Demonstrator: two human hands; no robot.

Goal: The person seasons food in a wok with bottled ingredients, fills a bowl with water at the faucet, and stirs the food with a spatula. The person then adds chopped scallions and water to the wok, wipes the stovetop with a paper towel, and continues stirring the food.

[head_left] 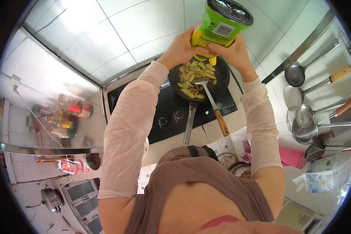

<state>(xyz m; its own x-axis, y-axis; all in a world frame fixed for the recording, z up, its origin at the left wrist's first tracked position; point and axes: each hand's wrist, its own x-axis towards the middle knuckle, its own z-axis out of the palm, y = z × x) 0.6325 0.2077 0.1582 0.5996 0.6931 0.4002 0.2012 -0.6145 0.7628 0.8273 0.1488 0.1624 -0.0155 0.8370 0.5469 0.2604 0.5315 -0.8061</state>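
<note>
The green-and-yellow container (218,31) is over the pan (222,78) — long axis slanting, yellow end pointing toward the sliced food (197,74), black end away — with the left hand (183,47) and right hand (234,52) gripping its sides near the yellow end.

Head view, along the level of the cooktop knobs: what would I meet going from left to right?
Red-labelled bottle → left sleeve → left knob → right knob → pan's handle → spatula's wooden handle → right sleeve → round wire strainer on the wall.
</note>
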